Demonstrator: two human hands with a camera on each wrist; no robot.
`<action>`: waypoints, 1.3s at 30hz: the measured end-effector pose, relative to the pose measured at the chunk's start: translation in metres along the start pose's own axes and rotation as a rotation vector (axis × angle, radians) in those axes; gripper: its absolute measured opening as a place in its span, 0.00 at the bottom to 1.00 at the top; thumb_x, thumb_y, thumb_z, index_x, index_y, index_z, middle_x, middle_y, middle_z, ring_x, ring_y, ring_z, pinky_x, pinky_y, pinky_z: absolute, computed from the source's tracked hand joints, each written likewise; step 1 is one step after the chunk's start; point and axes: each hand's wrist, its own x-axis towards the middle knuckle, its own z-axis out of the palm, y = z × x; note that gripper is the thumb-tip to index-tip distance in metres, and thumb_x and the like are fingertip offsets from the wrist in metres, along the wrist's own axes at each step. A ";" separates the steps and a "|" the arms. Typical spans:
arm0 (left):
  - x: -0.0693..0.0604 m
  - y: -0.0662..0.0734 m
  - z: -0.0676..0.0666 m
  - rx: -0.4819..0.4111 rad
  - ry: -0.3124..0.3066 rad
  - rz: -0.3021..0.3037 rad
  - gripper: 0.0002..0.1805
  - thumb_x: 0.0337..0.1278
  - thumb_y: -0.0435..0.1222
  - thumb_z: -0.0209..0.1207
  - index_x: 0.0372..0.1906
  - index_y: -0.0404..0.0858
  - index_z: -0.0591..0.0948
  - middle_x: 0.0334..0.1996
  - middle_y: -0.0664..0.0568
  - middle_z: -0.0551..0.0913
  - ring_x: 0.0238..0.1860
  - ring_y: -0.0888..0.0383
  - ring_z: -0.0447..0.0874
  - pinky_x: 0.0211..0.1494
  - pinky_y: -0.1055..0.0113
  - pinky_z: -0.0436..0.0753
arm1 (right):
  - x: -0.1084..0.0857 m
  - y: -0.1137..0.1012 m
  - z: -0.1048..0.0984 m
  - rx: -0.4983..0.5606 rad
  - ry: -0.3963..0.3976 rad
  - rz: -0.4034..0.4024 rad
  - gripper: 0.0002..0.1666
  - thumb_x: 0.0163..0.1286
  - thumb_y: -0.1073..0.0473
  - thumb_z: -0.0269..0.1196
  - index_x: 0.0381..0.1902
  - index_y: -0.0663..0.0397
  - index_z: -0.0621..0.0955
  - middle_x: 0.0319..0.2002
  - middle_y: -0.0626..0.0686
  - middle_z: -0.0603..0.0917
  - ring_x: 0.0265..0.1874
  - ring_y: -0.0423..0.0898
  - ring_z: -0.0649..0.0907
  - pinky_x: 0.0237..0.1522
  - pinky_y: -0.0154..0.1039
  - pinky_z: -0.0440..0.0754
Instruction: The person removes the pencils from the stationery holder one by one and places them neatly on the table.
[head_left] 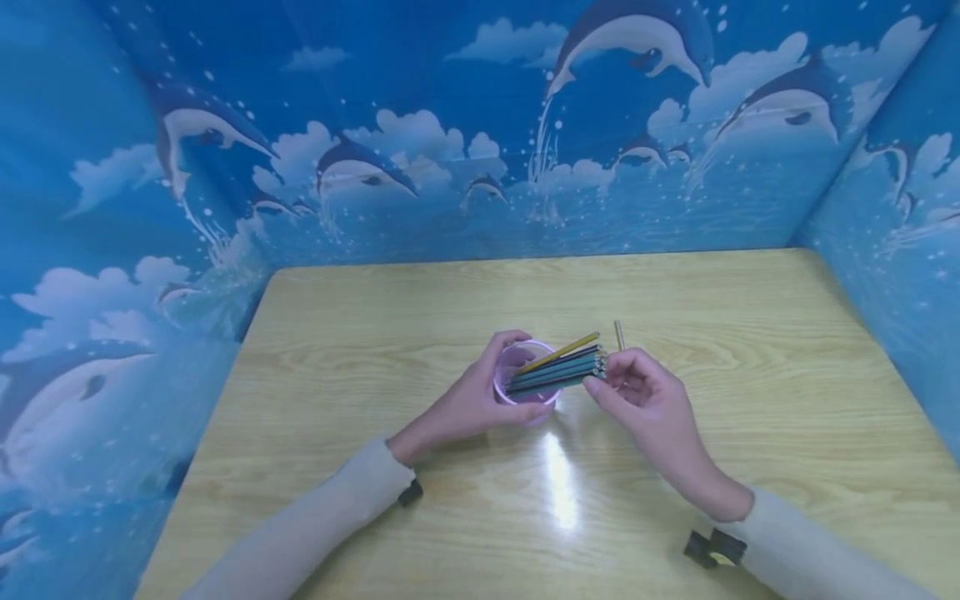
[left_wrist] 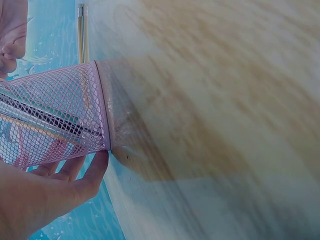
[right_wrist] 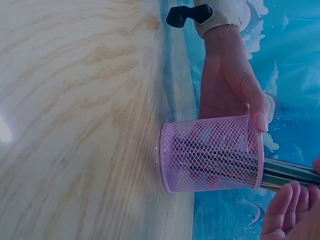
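Note:
My left hand (head_left: 480,400) grips a pink mesh pencil cup (right_wrist: 210,156) around its side, its thumb near the rim. A bundle of pencils (head_left: 558,371), mostly dark green with a yellow one, leans out of the cup toward the right. At their upper ends is my right hand (head_left: 656,408), thumb tip touching or almost touching the bundle and fingers loosely bent. No pencil is plainly pinched in it. The right wrist view catches its fingers (right_wrist: 287,205) just beside the pencil shafts. Beyond that hand, a slim pencil (head_left: 619,335) lies on the table.
The wood-grain table (head_left: 375,317) is backed and flanked by blue curtains (head_left: 420,225) with dolphins and clouds. A bright reflection shines on the tabletop in front of the cup. Dark straps (head_left: 716,547) sit at both wrists.

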 end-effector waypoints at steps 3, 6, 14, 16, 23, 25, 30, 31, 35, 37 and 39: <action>0.000 -0.001 0.000 0.004 0.000 0.006 0.51 0.56 0.47 0.82 0.80 0.63 0.63 0.68 0.55 0.80 0.67 0.55 0.80 0.69 0.57 0.83 | 0.001 0.001 0.002 -0.014 0.010 -0.032 0.10 0.72 0.72 0.71 0.47 0.69 0.81 0.40 0.57 0.85 0.38 0.45 0.87 0.43 0.33 0.90; 0.000 -0.001 0.000 0.007 0.003 0.008 0.51 0.56 0.48 0.82 0.79 0.63 0.63 0.68 0.56 0.80 0.68 0.56 0.80 0.70 0.58 0.82 | 0.001 0.001 0.003 -0.019 0.015 -0.054 0.10 0.71 0.74 0.71 0.46 0.70 0.82 0.39 0.57 0.86 0.37 0.45 0.87 0.42 0.33 0.90; 0.000 -0.002 0.000 -0.001 0.003 0.008 0.51 0.56 0.46 0.82 0.79 0.61 0.63 0.67 0.56 0.80 0.67 0.56 0.81 0.69 0.60 0.83 | -0.004 0.000 0.003 0.022 0.094 -0.069 0.13 0.68 0.79 0.70 0.49 0.74 0.83 0.44 0.52 0.90 0.43 0.43 0.89 0.50 0.32 0.89; 0.000 -0.001 0.000 0.000 0.004 0.010 0.51 0.56 0.46 0.82 0.79 0.61 0.63 0.67 0.56 0.81 0.67 0.56 0.81 0.69 0.60 0.83 | -0.005 -0.001 0.002 0.073 0.130 -0.088 0.13 0.68 0.81 0.69 0.49 0.76 0.82 0.45 0.54 0.90 0.44 0.44 0.89 0.52 0.33 0.89; -0.001 0.000 0.000 0.002 0.005 0.001 0.51 0.56 0.45 0.82 0.80 0.61 0.63 0.68 0.54 0.80 0.68 0.55 0.80 0.68 0.60 0.83 | -0.003 -0.005 -0.001 0.323 0.202 -0.185 0.12 0.69 0.86 0.63 0.49 0.81 0.78 0.44 0.61 0.90 0.46 0.50 0.91 0.54 0.36 0.89; -0.001 0.000 0.000 -0.009 0.003 0.003 0.51 0.56 0.44 0.82 0.80 0.60 0.63 0.69 0.52 0.79 0.68 0.54 0.80 0.67 0.60 0.84 | -0.001 -0.005 -0.003 0.390 0.201 -0.254 0.13 0.69 0.86 0.62 0.50 0.82 0.76 0.45 0.63 0.90 0.46 0.52 0.91 0.54 0.38 0.89; -0.003 -0.001 0.000 -0.054 -0.001 0.003 0.51 0.56 0.42 0.83 0.79 0.61 0.64 0.70 0.50 0.78 0.68 0.51 0.80 0.66 0.60 0.85 | 0.006 -0.005 -0.008 0.567 0.189 -0.410 0.13 0.71 0.88 0.56 0.52 0.87 0.72 0.45 0.68 0.87 0.48 0.59 0.90 0.57 0.45 0.90; -0.003 -0.002 0.001 -0.060 -0.001 0.001 0.51 0.56 0.42 0.82 0.79 0.61 0.64 0.70 0.50 0.78 0.68 0.51 0.80 0.66 0.60 0.85 | 0.007 -0.006 -0.009 0.603 0.184 -0.427 0.13 0.72 0.89 0.55 0.53 0.88 0.72 0.45 0.68 0.86 0.48 0.60 0.90 0.57 0.47 0.89; -0.004 -0.002 0.001 -0.057 0.001 -0.012 0.51 0.56 0.42 0.82 0.79 0.63 0.64 0.69 0.52 0.78 0.67 0.53 0.81 0.65 0.60 0.85 | 0.009 -0.011 -0.015 0.748 0.167 -0.453 0.14 0.72 0.90 0.51 0.54 0.89 0.71 0.45 0.71 0.85 0.48 0.63 0.90 0.59 0.53 0.89; -0.003 0.000 0.001 -0.040 0.001 -0.017 0.51 0.57 0.43 0.82 0.79 0.63 0.63 0.69 0.53 0.78 0.67 0.54 0.81 0.66 0.60 0.85 | 0.010 -0.015 -0.019 0.802 0.165 -0.452 0.15 0.73 0.90 0.50 0.55 0.88 0.71 0.46 0.71 0.85 0.48 0.65 0.89 0.59 0.54 0.89; -0.002 0.001 0.001 -0.028 -0.001 -0.018 0.51 0.57 0.44 0.82 0.80 0.63 0.63 0.69 0.53 0.79 0.67 0.54 0.81 0.67 0.60 0.85 | 0.010 -0.021 -0.023 0.832 0.177 -0.442 0.15 0.74 0.90 0.49 0.56 0.88 0.71 0.46 0.72 0.85 0.48 0.65 0.89 0.59 0.54 0.89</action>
